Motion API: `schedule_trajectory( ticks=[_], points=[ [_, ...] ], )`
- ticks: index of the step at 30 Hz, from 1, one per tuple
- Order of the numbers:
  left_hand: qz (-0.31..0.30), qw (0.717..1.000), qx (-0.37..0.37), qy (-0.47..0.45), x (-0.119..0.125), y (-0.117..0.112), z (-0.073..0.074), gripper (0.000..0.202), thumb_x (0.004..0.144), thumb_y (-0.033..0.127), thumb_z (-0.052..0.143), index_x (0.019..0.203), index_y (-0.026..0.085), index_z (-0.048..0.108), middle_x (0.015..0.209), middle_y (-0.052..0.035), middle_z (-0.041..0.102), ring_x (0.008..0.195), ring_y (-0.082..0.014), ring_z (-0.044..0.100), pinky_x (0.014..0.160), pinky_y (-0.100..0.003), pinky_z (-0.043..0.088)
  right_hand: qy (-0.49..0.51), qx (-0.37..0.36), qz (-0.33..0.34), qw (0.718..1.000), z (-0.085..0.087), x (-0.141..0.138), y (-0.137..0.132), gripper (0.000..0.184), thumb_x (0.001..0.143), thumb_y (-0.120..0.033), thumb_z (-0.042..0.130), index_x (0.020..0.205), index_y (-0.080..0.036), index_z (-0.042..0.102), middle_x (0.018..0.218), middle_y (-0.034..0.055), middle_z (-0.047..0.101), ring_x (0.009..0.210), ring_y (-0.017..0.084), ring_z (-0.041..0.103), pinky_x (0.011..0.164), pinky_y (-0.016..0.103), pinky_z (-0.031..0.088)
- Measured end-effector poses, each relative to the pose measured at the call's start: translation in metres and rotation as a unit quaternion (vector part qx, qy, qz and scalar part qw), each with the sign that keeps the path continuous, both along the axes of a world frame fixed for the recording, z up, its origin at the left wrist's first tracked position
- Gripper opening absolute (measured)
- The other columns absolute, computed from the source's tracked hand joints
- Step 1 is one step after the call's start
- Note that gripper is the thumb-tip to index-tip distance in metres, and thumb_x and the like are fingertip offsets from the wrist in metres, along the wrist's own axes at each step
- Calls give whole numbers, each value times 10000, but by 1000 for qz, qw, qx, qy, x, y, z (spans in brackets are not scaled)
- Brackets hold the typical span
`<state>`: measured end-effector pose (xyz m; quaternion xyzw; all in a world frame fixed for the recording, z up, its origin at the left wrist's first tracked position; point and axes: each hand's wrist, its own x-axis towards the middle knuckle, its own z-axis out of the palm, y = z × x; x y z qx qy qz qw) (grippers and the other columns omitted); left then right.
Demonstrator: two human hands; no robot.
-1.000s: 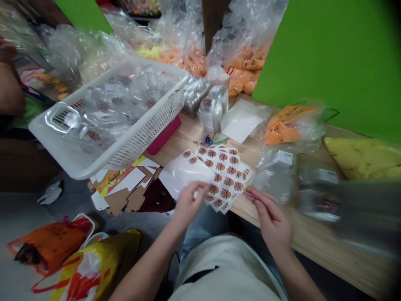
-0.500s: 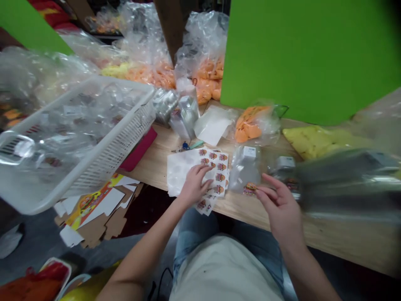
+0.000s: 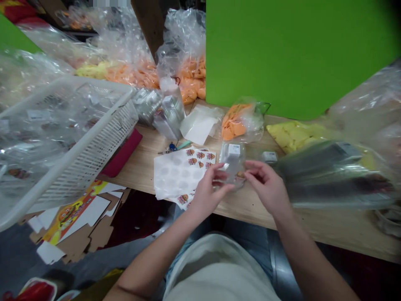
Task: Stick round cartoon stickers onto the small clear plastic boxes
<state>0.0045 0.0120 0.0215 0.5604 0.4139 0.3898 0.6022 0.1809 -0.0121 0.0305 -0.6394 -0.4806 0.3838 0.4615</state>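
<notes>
My left hand (image 3: 208, 190) grips the edge of a small clear plastic bag (image 3: 231, 165) with a white label at its top. My right hand (image 3: 266, 186) pinches a small burger sticker (image 3: 240, 177) against the bag's lower right side. The fingers partly hide the sticker. To the left of my hands, on the table, lies a sticker sheet (image 3: 180, 173). Most of its burger stickers are gone, leaving round marks on the white backing, and a few remain along the top and bottom.
A white plastic basket (image 3: 94, 138) full of clear bags stands at left on the wooden table (image 3: 247, 205). Filled plastic bags lie beyond and right of my hands, before a green panel (image 3: 291, 54). Flattened printed cardboard (image 3: 78, 221) lies on the floor.
My left hand has left the sticker sheet and now holds the clear bag. My right hand has brought the sticker onto the bag. The view has shifted left.
</notes>
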Motion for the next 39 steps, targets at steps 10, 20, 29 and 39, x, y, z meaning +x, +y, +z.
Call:
schedule_trajectory(
  ticks=[10, 20, 29, 39],
  points=[
    [-89, 972, 188, 108, 2, 23, -38, 630, 788, 234, 572, 1354, 228, 296, 1393, -108, 373, 1288, -250, 340, 1077, -422, 229, 31, -42, 17, 999, -14, -2, 37, 445, 694, -326, 648, 1097, -192, 515, 693, -16, 640, 635, 138, 595, 654, 304, 477],
    [-72, 963, 238, 104, 2, 23, -44, 591, 797, 247, 574, 1324, 233, 307, 1370, -111, 402, 1281, -230, 360, 1070, -421, 272, -28, -29, 20, 999, -25, -2, 36, 441, 732, -321, 603, 1136, -179, 497, 725, 2, 642, 638, 141, 586, 653, 304, 467],
    [-138, 897, 352, 228, -3, 28, -51, 274, 869, 247, 453, 1135, 202, 498, 1401, -121, 324, 1308, -226, 311, 1043, -407, 336, -382, 100, -18, 918, -26, 1, 25, 515, 774, -327, 563, 1255, -180, 454, 1080, 125, 582, 1024, 278, 507, 880, 460, 394],
    [151, 979, 109, 84, -17, 16, -20, 288, 820, 341, 542, 1065, 190, 526, 1092, -89, 556, 996, -186, 539, 818, -320, 448, -321, 164, 158, 919, -19, 8, 18, 708, 772, -348, 618, 1368, -264, 246, 1268, 79, 511, 1181, 253, 442, 980, 469, 351]
  ],
)
